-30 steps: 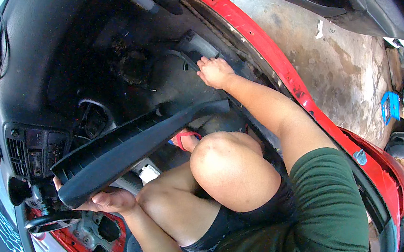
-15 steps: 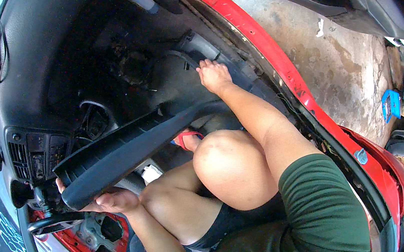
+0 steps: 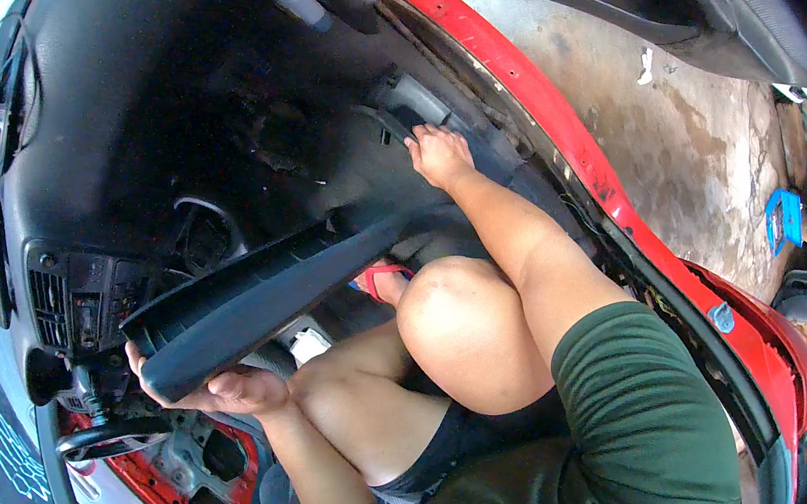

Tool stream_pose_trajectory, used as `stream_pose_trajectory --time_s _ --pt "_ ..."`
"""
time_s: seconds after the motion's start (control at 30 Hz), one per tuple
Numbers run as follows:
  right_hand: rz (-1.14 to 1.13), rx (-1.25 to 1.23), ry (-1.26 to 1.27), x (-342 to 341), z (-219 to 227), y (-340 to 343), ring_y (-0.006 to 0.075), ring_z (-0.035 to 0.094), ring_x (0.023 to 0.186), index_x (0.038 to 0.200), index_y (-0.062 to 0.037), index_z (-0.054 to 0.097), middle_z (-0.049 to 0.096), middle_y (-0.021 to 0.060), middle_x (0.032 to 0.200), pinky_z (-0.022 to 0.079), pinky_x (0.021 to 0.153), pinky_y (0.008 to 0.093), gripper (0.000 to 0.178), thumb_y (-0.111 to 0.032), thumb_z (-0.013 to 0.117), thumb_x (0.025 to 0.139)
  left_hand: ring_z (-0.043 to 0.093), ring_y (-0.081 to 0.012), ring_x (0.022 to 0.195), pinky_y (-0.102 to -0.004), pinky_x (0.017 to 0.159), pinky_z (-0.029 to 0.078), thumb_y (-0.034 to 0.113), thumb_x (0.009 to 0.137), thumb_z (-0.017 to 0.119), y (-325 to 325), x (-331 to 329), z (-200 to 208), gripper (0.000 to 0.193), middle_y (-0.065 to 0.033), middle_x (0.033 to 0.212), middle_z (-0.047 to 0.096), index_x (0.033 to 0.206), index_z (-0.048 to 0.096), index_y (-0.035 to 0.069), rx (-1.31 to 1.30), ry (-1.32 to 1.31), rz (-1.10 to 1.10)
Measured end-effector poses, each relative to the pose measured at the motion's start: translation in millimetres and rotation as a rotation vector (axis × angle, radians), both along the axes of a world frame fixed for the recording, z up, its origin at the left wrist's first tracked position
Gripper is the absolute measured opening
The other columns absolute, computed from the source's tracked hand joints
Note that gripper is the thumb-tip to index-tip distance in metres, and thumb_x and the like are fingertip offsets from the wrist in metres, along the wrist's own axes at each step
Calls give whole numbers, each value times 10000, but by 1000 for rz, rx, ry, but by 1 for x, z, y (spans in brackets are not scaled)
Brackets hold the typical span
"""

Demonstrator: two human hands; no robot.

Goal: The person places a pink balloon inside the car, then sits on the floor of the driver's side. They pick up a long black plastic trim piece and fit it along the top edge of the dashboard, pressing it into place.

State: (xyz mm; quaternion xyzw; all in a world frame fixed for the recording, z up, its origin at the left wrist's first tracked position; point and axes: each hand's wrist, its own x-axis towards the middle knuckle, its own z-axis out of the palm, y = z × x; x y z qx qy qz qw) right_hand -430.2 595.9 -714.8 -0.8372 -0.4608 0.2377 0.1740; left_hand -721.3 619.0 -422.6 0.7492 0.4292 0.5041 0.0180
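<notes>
My left hand (image 3: pixel 243 392) is closed under the near-left end of a long black plastic trim panel (image 3: pixel 266 306), with fingers wrapped round that end. The panel slants up across the footwell, its ribbed hollow side toward the dashboard; its far end fades into the dark near my right forearm. My right hand (image 3: pixel 442 158) reaches down to the footwell's outer edge. Its fingers curl at a dark strip (image 3: pixel 379 120) beside a grey plastic piece (image 3: pixel 417 101); what they grip is hidden.
The black dashboard (image 3: pixel 84 142) fills the left, with a centre console (image 3: pixel 95 300) below it. A red door sill (image 3: pixel 541 118) curves along the right. Beyond it are stained concrete (image 3: pixel 643 110), an open door (image 3: pixel 614 11) and a blue object (image 3: pixel 783 220). My bent knees sit close by.
The whole view has shifted slightly to the right. The panel has tilted a little, and its far end shows less beneath my right forearm. Both hands keep nearly the same places.
</notes>
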Motion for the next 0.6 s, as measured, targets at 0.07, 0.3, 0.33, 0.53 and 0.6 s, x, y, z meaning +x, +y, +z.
stream_pose_trajectory --time_s 0.07,0.3,0.33,0.53,0.6 --pt "1 8 25 1 0 -3 376 673 1131 1219 -34 631 695 175 1170 535 963 523 350 -318 529 1041 386 -355 1448 -470 1174 380 722 1021 389 2 1 1 936 -238 1620 305 1588 210 -1 3 -10 -21" --pt "-14 4 -32 -4 16 -57 425 707 1040 1385 -21 537 705 240 1160 560 902 542 506 -231 675 946 379 -384 1437 -488 1165 361 744 970 498 -5 2 -3 934 -262 1600 316 1562 284 54 -47 -131 -15" --pt "-13 -41 22 -3 14 -66 440 710 1026 1365 -38 565 722 252 1099 562 897 546 495 -238 699 933 381 -382 1436 -487 1166 358 749 963 509 -6 3 -2 944 -260 1597 319 1561 288 53 -50 -143 -14" --pt "-341 22 147 27 13 -81 377 729 1008 1278 -55 672 749 225 1044 564 906 492 475 -292 778 880 388 -342 1437 -467 1185 327 736 933 592 -8 11 6 968 -211 1582 352 1552 315 46 -44 -183 -70" --pt "-366 66 215 57 13 -81 335 741 980 1254 -20 702 756 206 1025 569 891 450 529 -324 825 839 411 -329 1412 -446 1154 365 741 928 596 -10 7 4 975 -203 1583 354 1551 318 45 -33 -164 -68"
